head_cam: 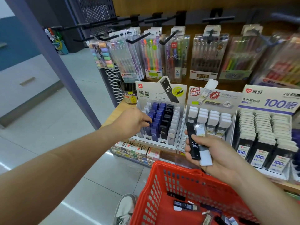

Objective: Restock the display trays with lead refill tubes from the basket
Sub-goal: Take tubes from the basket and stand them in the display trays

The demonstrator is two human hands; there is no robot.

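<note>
1. The red latticed basket (pixel 164 164) is seen to be moulded plastic, faintly glossy.
2. The black rectangular lead refill tube (pixel 194 145) and the dark blue lead refill tube (pixel 148 122) are shown as smooth, shiny plastic.
3. The white printed display tray (pixel 155 146) is formed of matt card.

Around the red basket (pixel 155 189)
Loose tubes (pixel 185 206) lie inside it; just above, a black tube (pixel 189 129) and clear tube (pixel 200 130); beyond, a blue tube (pixel 148 122) at the display tray (pixel 162 147).

Bright, even indoor light with soft, faint shadows. White streaks of glare cross the floor (pixel 68 207) and sheen the hanging pen packs (pixel 209 54). Wide-angle bending curves the post (pixel 53 54); the right edge and top corners blur, the centre stays sharp.
</note>
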